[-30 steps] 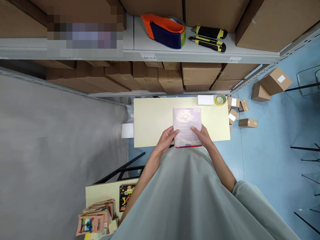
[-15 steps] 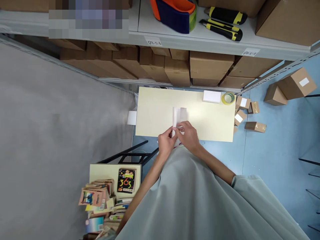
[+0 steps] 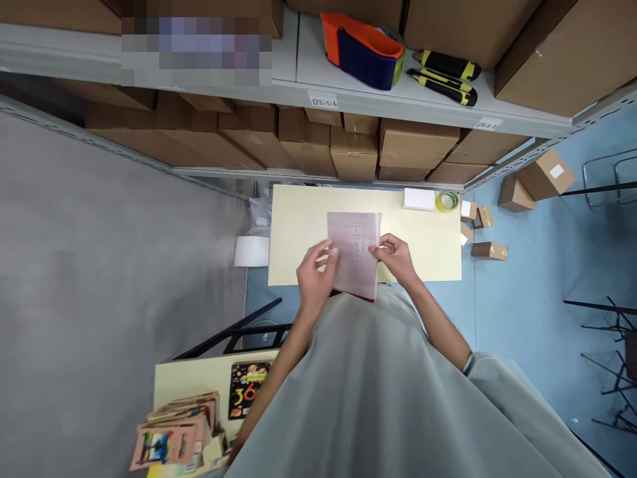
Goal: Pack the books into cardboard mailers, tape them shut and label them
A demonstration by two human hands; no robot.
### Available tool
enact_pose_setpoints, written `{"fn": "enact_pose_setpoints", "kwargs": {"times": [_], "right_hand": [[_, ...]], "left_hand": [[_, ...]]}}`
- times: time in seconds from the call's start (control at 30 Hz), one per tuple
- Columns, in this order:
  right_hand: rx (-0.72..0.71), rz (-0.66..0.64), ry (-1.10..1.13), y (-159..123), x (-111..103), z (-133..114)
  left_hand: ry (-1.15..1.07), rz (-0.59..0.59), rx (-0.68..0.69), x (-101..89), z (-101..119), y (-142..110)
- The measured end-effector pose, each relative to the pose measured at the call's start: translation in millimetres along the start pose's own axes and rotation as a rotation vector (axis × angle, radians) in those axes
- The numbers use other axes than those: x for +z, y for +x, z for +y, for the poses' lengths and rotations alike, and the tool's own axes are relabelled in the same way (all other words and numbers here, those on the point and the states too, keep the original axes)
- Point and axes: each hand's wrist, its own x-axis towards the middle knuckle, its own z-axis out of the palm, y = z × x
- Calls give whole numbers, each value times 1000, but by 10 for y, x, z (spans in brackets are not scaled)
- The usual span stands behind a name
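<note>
A thin book (image 3: 352, 265) with a pale mauve page facing up and a dark red lower edge is held above the front of the cream table. Faint printing shows on the page. My left hand (image 3: 316, 272) has its thumb and fingers closed at the left edge. On the opposite side, my right hand (image 3: 397, 259) pinches the right edge between thumb and fingers.
The cream table (image 3: 298, 226) carries a white box (image 3: 419, 198) and a tape roll (image 3: 446, 201) at its back right. A shelf (image 3: 358, 106) with cartons, utility knives (image 3: 445, 79) and a tape dispenser (image 3: 363, 53) rises beyond. Lower left, a side table (image 3: 189, 378) bears stacked books (image 3: 174, 438).
The book was partly turned, with a leaf standing up between both hands; now it lies flat to view. My hands have moved apart to its two sides. The view has shifted slightly.
</note>
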Motion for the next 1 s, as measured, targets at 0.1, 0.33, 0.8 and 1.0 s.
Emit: {"fn": "enact_pose_setpoints", "kwargs": {"times": [0.1,0.33,0.8,1.0], "right_hand": [[19,-34,94,-46,147,-3],[88,33,126,-162,568,58],[16,120,75,-38,1184,370],[-175,155,-66,-43,1226,239]], "left_hand": [[-243,-139,-221,-284,-217,329],[-338,-302,-431,-803,-580,663],[-422,-400,-355,-1401,-667,761],[-253,-373,-95,-1452,-661,784]]}}
